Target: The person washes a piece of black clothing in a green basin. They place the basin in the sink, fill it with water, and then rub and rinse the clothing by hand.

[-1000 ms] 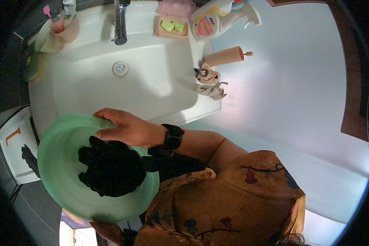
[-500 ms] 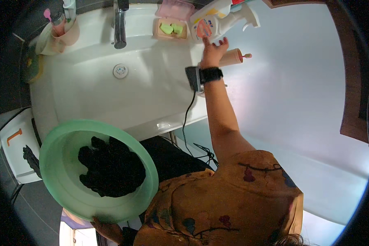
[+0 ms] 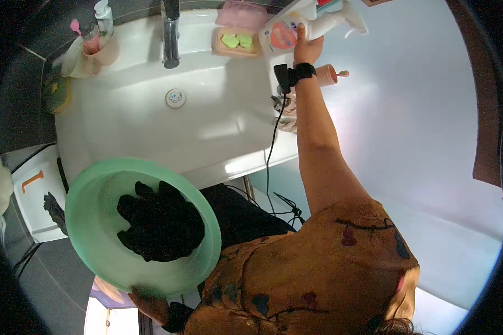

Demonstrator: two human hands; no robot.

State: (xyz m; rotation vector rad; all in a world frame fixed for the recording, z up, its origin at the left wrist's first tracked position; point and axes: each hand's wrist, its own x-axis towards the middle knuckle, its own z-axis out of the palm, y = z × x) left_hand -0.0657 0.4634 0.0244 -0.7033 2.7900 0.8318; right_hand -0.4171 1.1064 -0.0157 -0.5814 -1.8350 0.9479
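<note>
My left hand (image 3: pixel 150 306) grips the lower rim of a round pale green basin (image 3: pixel 82 223), which tilts against my side. Inside the basin lies a bunched-up black cloth (image 3: pixel 163 226). At the far right corner of the sink, my right hand (image 3: pixel 308 51) is closed round a white spray bottle (image 3: pixel 282 38) with an orange label; the thumb lies across its front, while the other fingers are mostly hidden behind it. The bottle leans over to the right. A dark device with a strap and black cable sits on my right wrist.
A white sink (image 3: pixel 221 117) with a chrome faucet (image 3: pixel 171 42) lies ahead. Around its rim are a pink soap box (image 3: pixel 237 51) with green soap, a beige cup (image 3: pixel 326 75) on its side with a toothbrush, and a mug (image 3: pixel 105 51). A white bin (image 3: pixel 39 209) stands left.
My right hand has reached farther forward and closed round the spray bottle, where before its fingers were spread beside it. The basin remains in my left hand.
</note>
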